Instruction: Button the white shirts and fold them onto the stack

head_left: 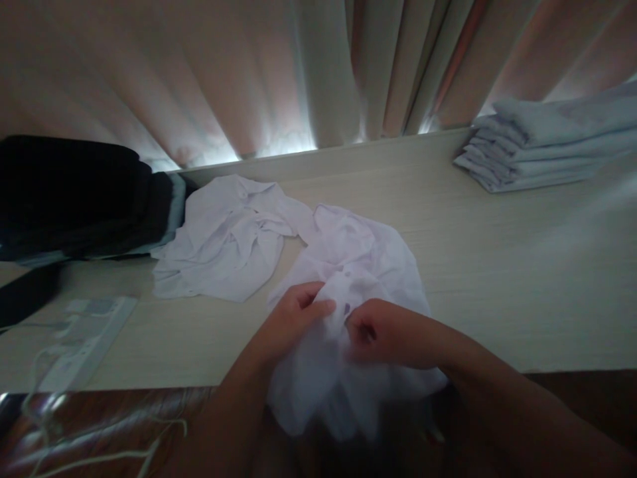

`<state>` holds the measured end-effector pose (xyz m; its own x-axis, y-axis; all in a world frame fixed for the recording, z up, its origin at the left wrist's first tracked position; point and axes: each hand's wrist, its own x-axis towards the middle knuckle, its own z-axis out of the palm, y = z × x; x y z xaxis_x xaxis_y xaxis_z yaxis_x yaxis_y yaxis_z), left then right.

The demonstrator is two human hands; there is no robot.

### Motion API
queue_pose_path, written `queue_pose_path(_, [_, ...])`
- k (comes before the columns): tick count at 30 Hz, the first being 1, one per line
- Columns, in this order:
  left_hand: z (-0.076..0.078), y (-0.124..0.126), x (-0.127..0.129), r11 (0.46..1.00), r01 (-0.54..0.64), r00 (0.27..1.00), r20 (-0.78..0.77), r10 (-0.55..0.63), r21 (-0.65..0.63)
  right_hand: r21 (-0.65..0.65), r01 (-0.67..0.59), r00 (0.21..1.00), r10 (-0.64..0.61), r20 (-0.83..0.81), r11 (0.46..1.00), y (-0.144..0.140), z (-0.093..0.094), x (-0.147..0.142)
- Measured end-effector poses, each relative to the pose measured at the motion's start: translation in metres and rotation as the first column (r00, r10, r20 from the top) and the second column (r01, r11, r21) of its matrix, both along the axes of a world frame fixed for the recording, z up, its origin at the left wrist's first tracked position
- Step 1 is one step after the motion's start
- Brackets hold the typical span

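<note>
Both hands pinch one crumpled white garment (348,265) at its near part: the left hand (293,315) has fingers closed on a fold of the cloth, and the right hand (383,335) is curled shut on the fabric just beside it. The garment spreads away from the hands across the pale table (497,265) and hangs over its near edge. A second white garment (223,242) lies to the left, touching the first. Dark folded clothes (74,196) sit far left, a stack of folded pale cloths (547,143) far right, a power strip (87,335) near left

Thin, crumpled white cloth garment (348,265) on a pale, matt wood-grain tabletop (497,265); heavy pleated fabric curtains (249,79).
</note>
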<state>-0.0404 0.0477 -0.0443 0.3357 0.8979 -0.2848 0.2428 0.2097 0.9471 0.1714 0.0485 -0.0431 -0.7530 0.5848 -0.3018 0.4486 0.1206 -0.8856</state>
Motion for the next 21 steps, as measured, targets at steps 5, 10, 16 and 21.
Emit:
queue_pose_path(5, [-0.004, 0.001, -0.002, 0.998, 0.060, 0.981, -0.184, -0.054, 0.026, 0.050, -0.195, 0.979, 0.191, 0.072, 0.980, -0.007, -0.008, -0.001])
queue_pose_path(10, [-0.011, -0.002, 0.001, 0.982, 0.190, 0.927, -0.331, -0.177, 0.008, -0.021, -0.359, 0.919, 0.357, 0.168, 0.933, 0.000, -0.006, 0.012])
queue_pose_path(16, [-0.007, -0.029, 0.001, 0.890, 0.447, 0.785, -0.439, -0.438, -0.090, 0.326, 0.077, 0.917, -0.195, 0.347, 0.942, 0.000, -0.012, 0.025])
queue_pose_path(21, [0.009, -0.057, -0.011, 0.728, 0.632, 0.668, -0.290, -0.685, -0.265, 0.543, 0.178, 0.860, -0.398, 0.319, 0.820, -0.058, -0.040, 0.023])
